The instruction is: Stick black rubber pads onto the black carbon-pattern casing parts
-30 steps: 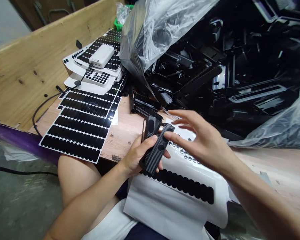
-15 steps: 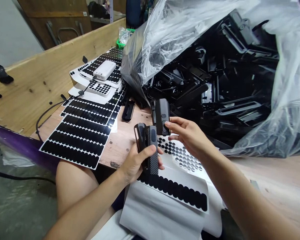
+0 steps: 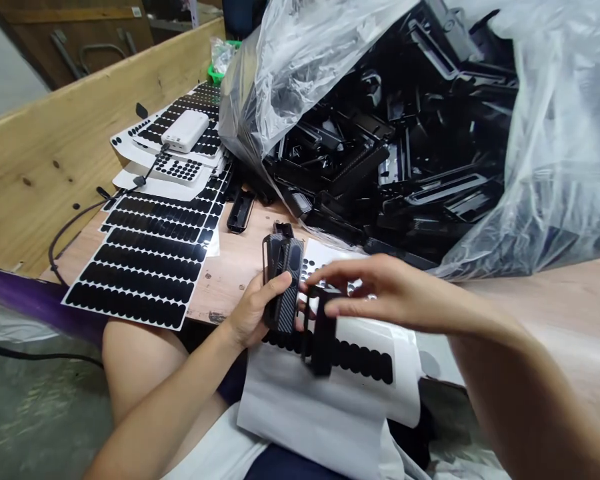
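Note:
My left hand (image 3: 258, 301) is closed around black plastic pieces (image 3: 283, 293) with a carbon-weave pattern; at least two stand side by side, and a long oval pad shows on the front one. Just to their right, my right hand (image 3: 375, 290) grips a further black plastic piece (image 3: 324, 333) between thumb and fingers, blurred by motion. This piece hangs over a sheet of black stickers (image 3: 365, 360) lying across my lap. Behind my right hand is a white sheet of round dots (image 3: 317, 252), partly covered by the fingers.
A large clear plastic bag (image 3: 260, 87) full of black plastic parts (image 3: 365, 160) takes up the back right. More sticker sheets (image 3: 135, 280) lie at left under a white power bank (image 3: 185, 131) with a cable. One loose black part (image 3: 241, 211) rests on the wooden table (image 3: 220, 280).
My right hand has come down and turned over, bringing its black piece from near the bag to beside the left hand's pieces. The left hand keeps its hold; the view has shifted slightly.

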A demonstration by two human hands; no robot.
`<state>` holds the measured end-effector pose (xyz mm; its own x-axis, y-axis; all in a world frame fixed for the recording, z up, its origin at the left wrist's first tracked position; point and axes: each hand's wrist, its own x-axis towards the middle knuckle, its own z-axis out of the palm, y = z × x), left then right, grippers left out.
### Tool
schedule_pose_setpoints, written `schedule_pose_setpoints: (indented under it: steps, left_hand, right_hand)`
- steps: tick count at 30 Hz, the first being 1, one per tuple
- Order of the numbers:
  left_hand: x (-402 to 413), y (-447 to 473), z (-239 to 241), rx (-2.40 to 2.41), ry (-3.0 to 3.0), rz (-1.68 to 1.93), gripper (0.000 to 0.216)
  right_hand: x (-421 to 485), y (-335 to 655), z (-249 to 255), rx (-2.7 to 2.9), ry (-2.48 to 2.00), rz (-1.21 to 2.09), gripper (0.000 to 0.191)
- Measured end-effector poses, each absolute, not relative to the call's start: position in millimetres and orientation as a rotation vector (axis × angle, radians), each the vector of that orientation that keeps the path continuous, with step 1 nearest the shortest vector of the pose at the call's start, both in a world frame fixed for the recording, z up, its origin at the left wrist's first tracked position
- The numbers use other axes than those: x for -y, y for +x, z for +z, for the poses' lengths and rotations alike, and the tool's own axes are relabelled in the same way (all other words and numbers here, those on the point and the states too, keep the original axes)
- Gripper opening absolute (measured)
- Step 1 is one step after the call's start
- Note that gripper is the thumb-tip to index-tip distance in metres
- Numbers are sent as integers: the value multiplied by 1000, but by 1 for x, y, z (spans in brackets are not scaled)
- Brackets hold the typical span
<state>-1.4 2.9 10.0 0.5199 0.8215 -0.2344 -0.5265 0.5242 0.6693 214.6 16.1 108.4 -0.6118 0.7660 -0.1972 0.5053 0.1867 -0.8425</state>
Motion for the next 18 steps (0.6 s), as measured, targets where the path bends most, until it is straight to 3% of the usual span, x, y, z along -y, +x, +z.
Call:
schedule_pose_setpoints:
  steps: [8, 13, 18]
  left_hand:
    - [-3, 1, 7, -586, 557, 929, 66]
    - [-6, -2, 8, -532, 503, 892, 74]
    - [-6, -4, 5, -486, 538, 830, 74]
  right_hand:
    - [-37, 197, 87, 1531, -1206, 1577, 46]
    - [-30, 190, 80, 1543, -1254, 1392, 49]
    - [-24, 190, 78, 1646, -1201, 1342, 36]
